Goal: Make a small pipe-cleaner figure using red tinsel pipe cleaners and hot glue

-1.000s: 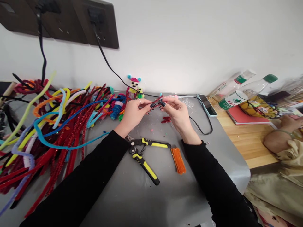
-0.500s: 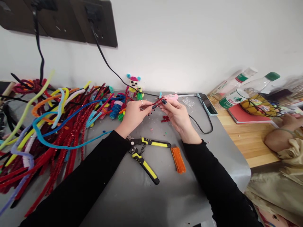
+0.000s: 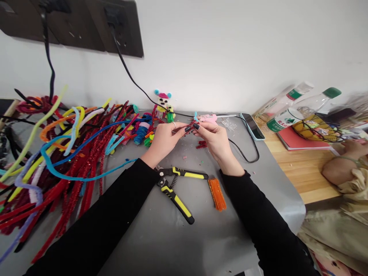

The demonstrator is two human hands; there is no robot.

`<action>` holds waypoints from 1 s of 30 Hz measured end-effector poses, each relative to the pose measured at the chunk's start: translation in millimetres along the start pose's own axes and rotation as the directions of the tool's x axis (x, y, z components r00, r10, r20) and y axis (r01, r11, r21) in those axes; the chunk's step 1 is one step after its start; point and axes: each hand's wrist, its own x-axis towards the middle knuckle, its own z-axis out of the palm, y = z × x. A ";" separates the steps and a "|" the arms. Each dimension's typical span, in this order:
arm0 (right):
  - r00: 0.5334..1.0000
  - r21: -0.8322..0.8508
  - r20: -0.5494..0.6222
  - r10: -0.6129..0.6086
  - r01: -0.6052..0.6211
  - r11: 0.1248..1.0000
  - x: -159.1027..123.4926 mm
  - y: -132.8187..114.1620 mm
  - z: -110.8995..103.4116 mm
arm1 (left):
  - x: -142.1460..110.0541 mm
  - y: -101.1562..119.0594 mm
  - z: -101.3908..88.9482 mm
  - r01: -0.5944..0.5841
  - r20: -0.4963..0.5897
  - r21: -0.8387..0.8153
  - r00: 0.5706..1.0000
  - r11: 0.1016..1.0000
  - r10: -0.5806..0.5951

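My left hand (image 3: 163,141) and my right hand (image 3: 216,141) meet above the grey table (image 3: 201,237), fingertips pinched on a short piece of red glitter pipe cleaner (image 3: 191,125). Both hands are closed on it. A small red pipe cleaner scrap (image 3: 201,144) lies on the table just under my right hand. Yellow and black pliers (image 3: 176,186) lie open between my forearms, beside a bundle of short orange pipe cleaner pieces (image 3: 216,194).
A big heap of coloured pipe cleaners (image 3: 57,153) covers the left side. A small pipe cleaner figure (image 3: 163,101) stands by the wall. A phone (image 3: 251,127) on a black cable, bottles (image 3: 287,111) and another person's arm (image 3: 342,168) are at the right.
My hands have drawn closer together on the red piece, and the left hand has shifted slightly right. Nothing on the table has moved.
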 end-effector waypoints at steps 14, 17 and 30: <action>0.998 -0.187 0.030 -0.064 0.069 0.980 -1.4 0.7 -0.3 | -0.2 0.9 1.0 -0.071 0.023 0.124 0.997 0.990 0.069; 0.998 -0.203 0.038 -0.058 0.065 0.977 -1.2 -0.1 -0.9 | 0.2 1.4 1.1 -0.093 0.027 0.107 0.995 0.990 0.091; 0.997 -0.212 0.080 0.014 0.003 0.977 -3.0 -4.8 -0.7 | -1.1 1.3 1.9 -0.046 0.005 0.065 0.999 0.997 0.046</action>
